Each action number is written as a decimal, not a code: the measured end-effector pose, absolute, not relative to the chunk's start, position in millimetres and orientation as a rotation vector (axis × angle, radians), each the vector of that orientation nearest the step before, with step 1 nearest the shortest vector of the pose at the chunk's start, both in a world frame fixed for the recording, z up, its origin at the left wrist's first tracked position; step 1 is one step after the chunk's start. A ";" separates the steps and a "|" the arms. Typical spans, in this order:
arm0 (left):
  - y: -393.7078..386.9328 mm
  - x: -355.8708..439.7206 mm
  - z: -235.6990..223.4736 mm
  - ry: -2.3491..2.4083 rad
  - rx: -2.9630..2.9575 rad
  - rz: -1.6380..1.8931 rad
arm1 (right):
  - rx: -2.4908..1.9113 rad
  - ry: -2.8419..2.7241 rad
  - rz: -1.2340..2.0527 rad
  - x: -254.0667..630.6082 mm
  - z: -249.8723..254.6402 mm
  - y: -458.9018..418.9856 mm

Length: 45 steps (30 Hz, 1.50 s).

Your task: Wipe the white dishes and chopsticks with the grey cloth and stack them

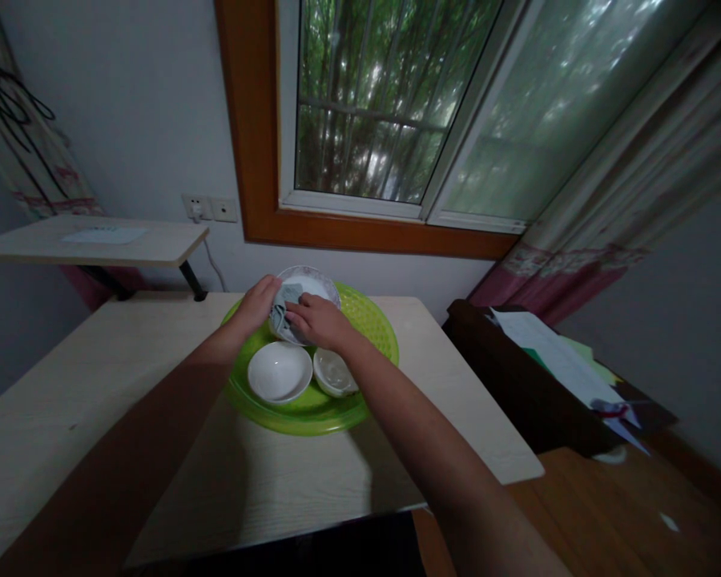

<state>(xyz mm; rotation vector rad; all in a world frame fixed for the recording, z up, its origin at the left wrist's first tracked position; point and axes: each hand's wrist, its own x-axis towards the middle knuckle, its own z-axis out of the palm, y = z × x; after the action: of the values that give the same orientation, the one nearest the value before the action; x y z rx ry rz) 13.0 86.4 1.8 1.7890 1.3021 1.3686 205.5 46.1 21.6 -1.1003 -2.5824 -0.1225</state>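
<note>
My left hand (258, 303) grips the left rim of a patterned white bowl (316, 282), which is tilted over the far part of a round green basket tray (366, 320). A grey-green cloth (283, 304) lies over the bowl's left inner side. My right hand (321, 320) has its fingers closed on this cloth, pressing it against the bowl. Nearer me in the tray sit a plain white bowl (279, 373) and, to its right, a smaller white bowl (333, 373), partly hidden by my right forearm.
The tray stands on a pale wooden table (457, 385). At the left is a raised shelf (96, 240) with a paper on it. Behind are the wall and a window (384, 104). On the right, papers (558, 361) lie on a dark brown piece of furniture.
</note>
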 end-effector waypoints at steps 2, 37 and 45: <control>87.6 14.9 0.4 1.253 1.772 1.345 | -1.198 -2.548 -0.164 205.5 25.4 43.7; 86.8 5.2 7.9 1.459 1.597 1.559 | -1.289 -2.611 0.061 219.2 30.6 50.4; 90.1 7.6 2.5 1.348 1.659 1.525 | -0.904 -2.660 0.190 210.4 25.0 47.4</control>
<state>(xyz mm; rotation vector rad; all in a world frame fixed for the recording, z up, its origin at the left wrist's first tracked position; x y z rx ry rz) 7.6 90.1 2.5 1.6589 1.3485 1.5254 210.4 47.4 25.0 -0.9043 -2.6604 0.1897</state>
